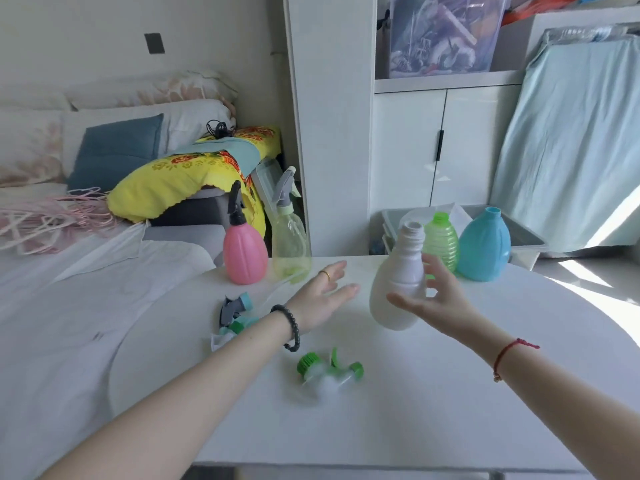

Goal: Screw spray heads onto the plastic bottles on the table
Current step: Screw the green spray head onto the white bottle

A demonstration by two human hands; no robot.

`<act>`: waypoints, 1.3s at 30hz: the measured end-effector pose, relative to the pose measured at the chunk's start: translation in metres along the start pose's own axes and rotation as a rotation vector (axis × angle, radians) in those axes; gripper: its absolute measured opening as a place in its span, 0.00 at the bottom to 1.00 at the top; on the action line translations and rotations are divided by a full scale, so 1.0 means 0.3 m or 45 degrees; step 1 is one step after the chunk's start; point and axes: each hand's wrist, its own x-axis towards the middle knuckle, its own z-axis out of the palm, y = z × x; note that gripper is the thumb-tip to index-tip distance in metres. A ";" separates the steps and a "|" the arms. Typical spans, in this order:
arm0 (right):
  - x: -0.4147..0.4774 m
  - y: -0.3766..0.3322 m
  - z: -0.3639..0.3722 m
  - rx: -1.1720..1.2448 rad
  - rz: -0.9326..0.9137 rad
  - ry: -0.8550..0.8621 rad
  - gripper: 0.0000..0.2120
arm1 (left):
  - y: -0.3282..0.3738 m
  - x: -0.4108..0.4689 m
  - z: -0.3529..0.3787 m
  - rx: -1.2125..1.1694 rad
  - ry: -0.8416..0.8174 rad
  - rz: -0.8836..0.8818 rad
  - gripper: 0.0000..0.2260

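A white plastic bottle (pixel 398 292) with a bare threaded neck leans tilted over the white table (pixel 450 403). My right hand (pixel 440 299) wraps it, thumb in front and fingers behind. My left hand (pixel 322 296) hovers flat to the left of the bottle, fingers spread, holding nothing. A loose white spray head with green caps (pixel 325 374) lies blurred near the table's middle. Grey and teal spray heads (pixel 235 311) lie at the left edge. A green ribbed bottle (pixel 442 242) and a blue bottle (pixel 485 249) stand open-necked behind.
A pink bottle (pixel 244 252) with a black spray head and a clear yellow-green bottle (pixel 289 245) with a grey spray head stand at the table's back left. A bed with white sheets lies left. A grey bin (pixel 523 233) and white cabinets stand behind the table.
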 end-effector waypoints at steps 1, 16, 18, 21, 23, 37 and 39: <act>-0.002 -0.013 0.044 0.014 -0.011 -0.031 0.30 | -0.016 -0.028 -0.039 -0.008 0.033 -0.002 0.25; -0.028 0.032 0.214 -0.083 -0.001 -0.056 0.32 | -0.166 -0.224 -0.073 1.111 -0.478 0.347 0.34; -0.030 0.033 0.214 -0.087 -0.003 -0.069 0.32 | -0.184 -0.211 -0.051 1.168 -0.474 0.356 0.31; -0.031 0.030 0.213 -0.071 -0.015 -0.073 0.31 | -0.174 -0.208 -0.054 1.137 -0.418 0.457 0.26; -0.029 0.027 0.210 -0.052 -0.022 -0.085 0.31 | -0.116 -0.224 -0.083 0.904 -0.343 0.502 0.24; -0.045 -0.009 0.204 -0.033 0.041 -0.130 0.31 | 0.514 -0.158 -0.330 -0.879 0.318 0.694 0.23; -0.046 -0.010 0.205 -0.033 0.039 -0.127 0.31 | 0.505 -0.133 -0.312 -0.896 0.318 0.650 0.22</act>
